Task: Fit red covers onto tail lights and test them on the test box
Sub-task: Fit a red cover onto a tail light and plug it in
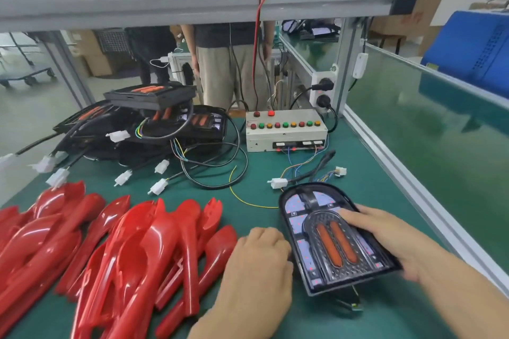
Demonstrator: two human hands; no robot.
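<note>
Head view: tail light [334, 239] rounded end toward test box [286, 133], right hand [385, 237] grip holding it, left hand [261, 261] curled beside

The worktop [358, 168] has a green mat with a silver metal edge. A grey metal shelf [192, 0] runs across above it, held up by a silver post [348, 63]. A white socket box [322, 93] sits on the post. Behind, the floor [33, 110] is pale and shiny, with brown cardboard boxes [96, 60] and a low cart on wheels [27, 77]. A blue crate [473, 47] stands on the right.
</note>
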